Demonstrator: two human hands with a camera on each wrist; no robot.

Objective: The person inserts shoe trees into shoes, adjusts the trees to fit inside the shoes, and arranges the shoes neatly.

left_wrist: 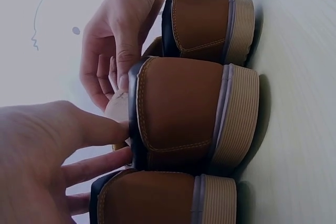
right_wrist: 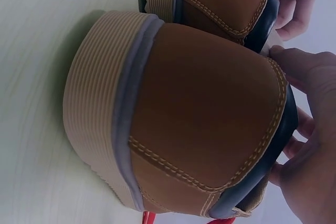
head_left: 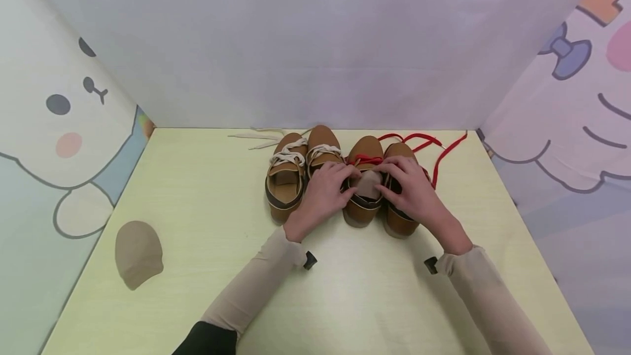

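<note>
Both hands work at the opening of a brown shoe (head_left: 359,216) with red laces. A beige, rounded shoe insert (head_left: 368,185) sits partly inside it, showing above the dark collar. My left hand (head_left: 323,189) comes in from the left, its thumb and fingers curled at the insert's left edge and the collar. From the right, my right hand (head_left: 410,189) pinches the insert's other edge; its thumb (left_wrist: 125,72) lies against the beige material in the left wrist view. The part of the insert deeper in the shoe is hidden.
A matching brown shoe (head_left: 400,226) stands under my right hand, red laces (head_left: 446,152) trailing behind it. Two brown shoes with white laces, one (head_left: 283,213) at the far left of the row, stand beside my left hand. Another beige insert (head_left: 138,254) lies on the table's left.
</note>
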